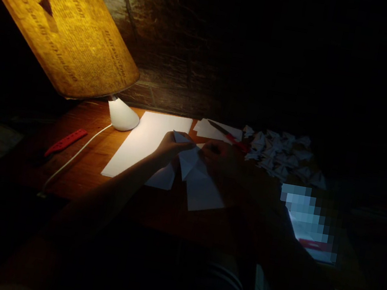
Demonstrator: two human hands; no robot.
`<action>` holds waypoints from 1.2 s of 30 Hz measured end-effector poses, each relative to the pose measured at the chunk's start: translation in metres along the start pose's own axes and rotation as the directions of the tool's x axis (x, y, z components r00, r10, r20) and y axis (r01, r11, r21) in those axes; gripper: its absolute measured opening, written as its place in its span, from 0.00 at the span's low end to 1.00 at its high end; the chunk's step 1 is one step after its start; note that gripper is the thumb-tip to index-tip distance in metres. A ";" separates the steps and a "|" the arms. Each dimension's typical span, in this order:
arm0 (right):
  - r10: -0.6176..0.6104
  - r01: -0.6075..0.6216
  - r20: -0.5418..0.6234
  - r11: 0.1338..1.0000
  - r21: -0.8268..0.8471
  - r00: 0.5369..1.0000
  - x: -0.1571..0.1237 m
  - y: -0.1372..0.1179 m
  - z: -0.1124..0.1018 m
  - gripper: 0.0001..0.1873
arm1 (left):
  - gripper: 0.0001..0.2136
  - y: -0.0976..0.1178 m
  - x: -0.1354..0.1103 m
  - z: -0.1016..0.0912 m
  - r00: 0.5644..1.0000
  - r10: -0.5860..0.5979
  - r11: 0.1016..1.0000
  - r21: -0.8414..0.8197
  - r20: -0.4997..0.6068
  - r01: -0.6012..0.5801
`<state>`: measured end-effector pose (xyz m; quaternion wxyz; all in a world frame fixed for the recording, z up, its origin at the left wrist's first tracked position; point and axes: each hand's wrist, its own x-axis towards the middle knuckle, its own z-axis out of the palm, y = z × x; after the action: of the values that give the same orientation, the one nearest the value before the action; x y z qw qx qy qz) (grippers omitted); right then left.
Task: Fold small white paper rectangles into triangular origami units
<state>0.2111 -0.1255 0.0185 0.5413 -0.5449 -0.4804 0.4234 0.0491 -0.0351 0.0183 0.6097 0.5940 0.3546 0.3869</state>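
Note:
A small piece of folded white paper (pixel 187 162) with a pointed tip is between my two hands, above the desk. My left hand (pixel 170 145) is closed on its left edge, thumb along the top. My right hand (pixel 219 153) is in deep shadow at the paper's right side, fingers curled in; they appear to pinch it, though the contact is hard to see. Below the hands lies a loose white sheet (pixel 203 194). Partly under my left hand and forearm is a larger stack of white paper (pixel 158 132).
A lit lamp with a printed shade (pixel 73 41) and white base (pixel 123 116) stands at left, its cord (pixel 79 153) crossing the desk (pixel 87 177). Nearby lies a red-handled cutter (pixel 66 142). Red-handled scissors (pixel 230 136) rest on paper slips (pixel 214 128). Several folded paper figures (pixel 270 153) and a glowing screen (pixel 308 223) are at right.

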 end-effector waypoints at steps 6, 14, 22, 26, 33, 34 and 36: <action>0.011 -0.011 0.001 1.000 -0.015 1.000 0.002 0.002 -0.001 0.11 | 0.12 -0.001 0.000 0.000 1.000 -0.026 1.000 -0.002 0.002 0.026; -0.077 0.083 0.088 0.994 -0.076 0.993 0.001 0.004 -0.001 0.22 | 0.12 -0.001 0.000 -0.001 0.994 -0.084 0.996 -0.010 0.070 0.085; -0.018 0.023 0.093 0.998 -0.055 0.996 0.008 0.004 -0.006 0.21 | 0.14 -0.008 0.003 0.002 0.992 -0.124 0.985 -0.125 -0.018 0.121; 0.046 -0.040 0.132 0.998 -0.048 0.990 0.007 0.003 -0.007 0.21 | 0.17 -0.007 0.003 0.003 0.990 -0.108 0.981 -0.173 -0.088 0.091; -0.013 0.032 0.186 0.995 -0.097 0.982 0.009 0.011 -0.004 0.27 | 0.16 -0.003 -0.001 0.002 0.994 -0.108 0.983 -0.153 -0.018 0.104; -0.023 0.047 0.199 0.992 -0.115 0.980 0.010 0.011 -0.003 0.29 | 0.16 -0.004 -0.001 0.002 0.994 -0.112 0.983 -0.150 -0.014 0.108; -0.037 0.070 0.214 0.986 -0.149 0.976 0.010 0.011 -0.003 0.33 | 0.16 -0.005 -0.002 0.003 0.992 -0.128 0.983 -0.137 -0.021 0.124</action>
<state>0.2167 -0.1155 0.0085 0.4547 -0.5243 -0.5810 0.4252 0.0513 -0.0384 0.0136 0.6665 0.5218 0.3733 0.3797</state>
